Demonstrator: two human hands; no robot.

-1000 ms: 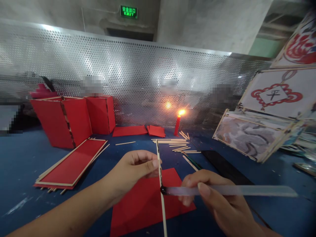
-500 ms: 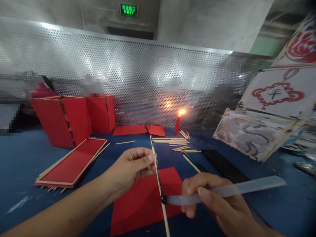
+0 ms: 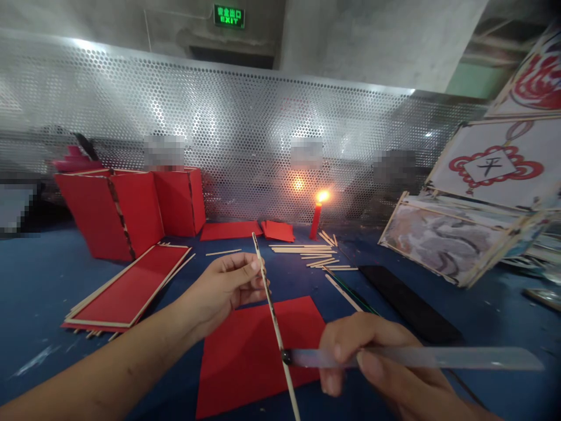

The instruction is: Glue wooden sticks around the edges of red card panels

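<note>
My left hand [image 3: 221, 286] pinches a thin wooden stick [image 3: 291, 394] between thumb and fingers, tilted so its far end points up. Dark glue smears run along its upper part. In the fingers of my right hand [image 3: 381, 351] lies a translucent hot glue stick [image 3: 473, 358], roughly level. Its blackened, softened tip touches the wooden stick below the smears. Under both hands a square red sheet [image 3: 245, 362] rests on the blue table. Beyond them stands a lit red candle [image 3: 315, 221].
Loose wooden sticks [image 3: 302, 249] lie before the candle. Left are a red panel edged with sticks [image 3: 135, 286] and upright red panels [image 3: 135, 204]. Right are a black flat object [image 3: 407, 304] and painted paper panels [image 3: 442, 234]. Small red sheets [image 3: 231, 231] lie near the perforated metal screen [image 3: 245, 146].
The wooden stick's upper end and my left hand have shifted left. The glue stick has swung nearly level, its tip slightly left along the wooden stick.
</note>
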